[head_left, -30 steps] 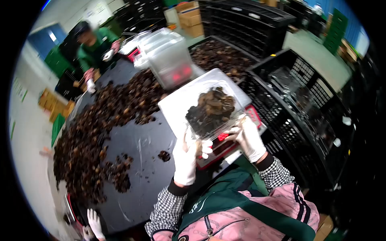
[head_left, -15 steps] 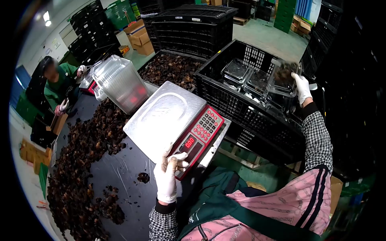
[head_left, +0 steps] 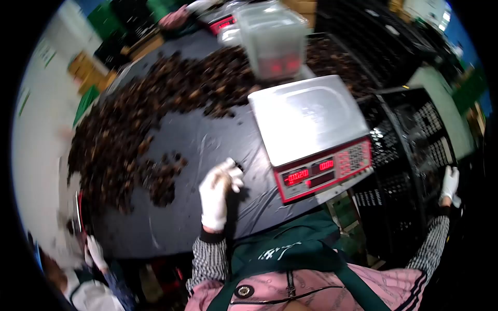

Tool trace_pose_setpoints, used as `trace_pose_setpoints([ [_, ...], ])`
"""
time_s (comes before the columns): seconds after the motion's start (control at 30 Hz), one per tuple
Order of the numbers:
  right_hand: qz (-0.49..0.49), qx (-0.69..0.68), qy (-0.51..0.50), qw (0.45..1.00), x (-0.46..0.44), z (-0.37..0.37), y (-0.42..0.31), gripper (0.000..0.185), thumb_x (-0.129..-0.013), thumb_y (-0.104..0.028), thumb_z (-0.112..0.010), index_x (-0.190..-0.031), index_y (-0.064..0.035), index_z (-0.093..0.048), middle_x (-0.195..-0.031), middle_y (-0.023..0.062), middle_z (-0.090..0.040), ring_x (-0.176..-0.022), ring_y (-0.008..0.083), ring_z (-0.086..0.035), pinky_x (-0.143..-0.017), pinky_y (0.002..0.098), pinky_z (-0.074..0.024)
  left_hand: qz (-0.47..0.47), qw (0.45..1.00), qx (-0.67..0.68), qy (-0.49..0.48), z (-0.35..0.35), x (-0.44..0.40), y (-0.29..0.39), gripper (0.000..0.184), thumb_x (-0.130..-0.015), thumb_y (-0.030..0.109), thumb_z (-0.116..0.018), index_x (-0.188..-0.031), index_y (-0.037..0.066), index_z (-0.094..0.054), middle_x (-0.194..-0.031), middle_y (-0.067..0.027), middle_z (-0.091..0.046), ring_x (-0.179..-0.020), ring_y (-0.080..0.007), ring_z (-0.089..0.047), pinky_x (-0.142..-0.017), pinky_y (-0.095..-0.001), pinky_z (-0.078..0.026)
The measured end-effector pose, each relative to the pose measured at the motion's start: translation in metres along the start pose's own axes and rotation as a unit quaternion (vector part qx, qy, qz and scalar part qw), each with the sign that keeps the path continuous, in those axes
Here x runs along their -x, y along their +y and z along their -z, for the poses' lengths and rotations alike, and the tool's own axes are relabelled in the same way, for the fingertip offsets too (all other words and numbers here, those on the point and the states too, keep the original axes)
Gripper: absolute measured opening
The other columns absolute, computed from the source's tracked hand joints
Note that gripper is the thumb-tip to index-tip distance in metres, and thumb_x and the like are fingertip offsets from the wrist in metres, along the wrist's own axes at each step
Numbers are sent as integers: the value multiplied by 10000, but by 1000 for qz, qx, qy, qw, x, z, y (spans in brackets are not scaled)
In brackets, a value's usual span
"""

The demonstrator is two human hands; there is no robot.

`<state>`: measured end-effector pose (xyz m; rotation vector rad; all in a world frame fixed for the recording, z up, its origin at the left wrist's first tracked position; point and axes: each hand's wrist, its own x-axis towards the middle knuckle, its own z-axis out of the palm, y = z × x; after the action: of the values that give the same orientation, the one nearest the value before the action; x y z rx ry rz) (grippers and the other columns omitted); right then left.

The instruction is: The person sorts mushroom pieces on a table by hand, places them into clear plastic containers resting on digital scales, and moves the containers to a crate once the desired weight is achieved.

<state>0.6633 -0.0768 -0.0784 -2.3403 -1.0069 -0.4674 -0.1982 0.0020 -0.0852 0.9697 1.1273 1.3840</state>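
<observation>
My left hand [head_left: 215,194], in a white glove, hovers over the dark tabletop with its fingers loosely bent and apart. A small dark piece [head_left: 239,167] lies just beyond its fingertips. To the right stands a scale [head_left: 314,122] with a bare metal plate and lit red digits. My gloved right hand [head_left: 450,182] is at the right side of a black crate [head_left: 371,205], fingers stretched out. Clear plastic boxes [head_left: 417,142] inside that crate are blurred; none shows plainly in my hand. Dark brown crinkled pieces [head_left: 122,135] form a long heap left of the scale.
A stack of clear plastic tubs [head_left: 272,39] stands behind the scale. One co-worker's gloved hand [head_left: 96,252] is at the table's lower left edge; another person's pink sleeve [head_left: 174,18] shows at the far side. Tall black crates [head_left: 363,39] rise at the back right.
My view has swung left. The right hand has let go of the clear box of dark pieces and sits lower by the crate. My left hand has moved off the scale's panel to the small piece.
</observation>
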Motion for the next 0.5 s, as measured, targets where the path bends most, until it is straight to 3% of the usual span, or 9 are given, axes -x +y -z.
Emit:
trace_pose_setpoints([
  [0.03,40,-42,16,998,-23,0,-11,479,-1015,-288,-616,-1336,67,-581,-1334,220,-639,-1243,264,-608,-1058,350,-450,-39,997,-8,69,21,-7,0,323,-1024,40,-512,-1321,-60,-592,-1059,-144,-723,-819,-149,-675,-706,-252,-531],
  [0.1,160,-104,31,981,-9,28,-151,400,-1056,-222,-558,-1369,25,-586,-1371,156,-635,-1280,248,-589,-1089,346,-436,-67,972,-90,205,55,-17,0,303,-1033,80,-545,-1305,-25,-625,-1113,-124,-720,-854,-148,-680,-761,-250,-544],
  [0.17,275,-131,9,952,1,38,-273,376,-1065,-203,-539,-1385,-12,-590,-1379,119,-639,-1291,229,-586,-1097,334,-433,-167,933,-263,181,75,-31,-21,314,-1005,77,-594,-1307,8,-643,-1172,-105,-712,-929,-168,-688,-833,-284,-554],
  [0.23,293,-250,-17,923,30,32,-395,362,-1054,-183,-563,-1382,-33,-598,-1379,110,-641,-1295,213,-586,-1096,325,-440,-176,870,-455,77,47,-27,-9,368,-925,24,-638,-1293,26,-653,-1227,-118,-696,-1045,-228,-683,-915,-325,-544],
  [0.3,419,-264,-7,869,30,1,-474,356,-1033,-143,-592,-1371,-34,-605,-1376,110,-643,-1288,205,-593,-1094,318,-448,-304,814,-495,-18,21,-32,-21,411,-847,20,-677,-1257,38,-659,-1207,-156,-681,-1103,-296,-654,-946,-359,-531],
  [0.43,548,-292,17,784,49,-60,-616,399,-1002,-104,-625,-1394,-46,-577,-1396,117,-621,-1297,242,-588,-1104,335,-454,-245,785,-569,-16,6,-23,-56,345,-840,63,-701,-1182,51,-655,-1059,-148,-657,-1033,-340,-614,-895,-403,-521],
  [0.5,594,-267,16,758,47,-101,-667,499,-975,-53,-629,-1459,-47,-505,-1472,129,-555,-1367,270,-526,-1150,352,-419,-204,854,-478,23,11,-9,-51,352,-836,24,-691,-1184,73,-678,-1030,-140,-660,-987,-333,-638,-872,-389,-534],
])
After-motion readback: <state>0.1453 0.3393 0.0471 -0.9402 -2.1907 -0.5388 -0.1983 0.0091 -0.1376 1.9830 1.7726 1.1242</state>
